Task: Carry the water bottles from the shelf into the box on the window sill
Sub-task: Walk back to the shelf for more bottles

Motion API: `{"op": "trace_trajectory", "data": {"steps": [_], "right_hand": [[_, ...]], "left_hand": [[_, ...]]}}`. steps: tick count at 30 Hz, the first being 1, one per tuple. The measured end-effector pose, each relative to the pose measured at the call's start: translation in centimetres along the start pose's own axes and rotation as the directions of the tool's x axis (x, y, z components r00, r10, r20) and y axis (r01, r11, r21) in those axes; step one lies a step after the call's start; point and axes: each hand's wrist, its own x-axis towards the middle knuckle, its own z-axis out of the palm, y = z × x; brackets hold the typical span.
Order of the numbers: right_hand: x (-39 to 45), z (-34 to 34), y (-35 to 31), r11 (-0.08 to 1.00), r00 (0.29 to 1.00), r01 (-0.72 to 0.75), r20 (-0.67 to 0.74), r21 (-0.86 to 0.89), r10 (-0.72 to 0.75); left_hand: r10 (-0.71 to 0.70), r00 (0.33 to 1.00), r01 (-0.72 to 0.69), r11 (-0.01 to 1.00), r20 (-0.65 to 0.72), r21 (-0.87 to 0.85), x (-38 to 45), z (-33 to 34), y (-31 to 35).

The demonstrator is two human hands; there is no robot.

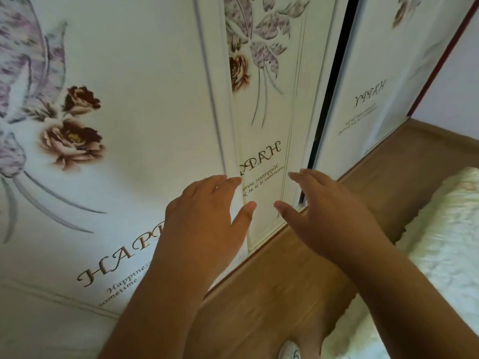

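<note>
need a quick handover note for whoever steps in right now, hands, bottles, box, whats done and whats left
Left hand: open, empty, fingers spread close to the white flowered wardrobe door.
Right hand: open, empty, reaching toward the dark gap at the door's edge.
Bottles, shelf, box and window sill: none in view.
Done: nothing that shows here; no bottle is held.
Left: probably open the door, find the bottles, then carry them all to the box.
</note>
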Motion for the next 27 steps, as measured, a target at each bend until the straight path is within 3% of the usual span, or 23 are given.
{"op": "trace_trajectory", "data": {"steps": [10,18,27], "right_hand": [[10.6,-4.1,5.8,1.000,0.997,-0.025,-0.077,-0.004,0.025],[16.1,-4.9,11.0,0.971,0.968,-0.239,-0.081,0.013,0.239],[22.8,-7.1,14.8,0.860,0.840,-0.510,-0.217,-0.002,0.498]], "left_hand": [[0.092,0.995,-0.093,0.995,-0.032,-0.021,12.7,1.4,5.1],[0.235,0.970,-0.233,0.971,0.067,-0.048,22.2,4.3,9.1],[0.458,0.872,-0.448,0.889,0.172,-0.096,35.4,7.1,13.2]]}}
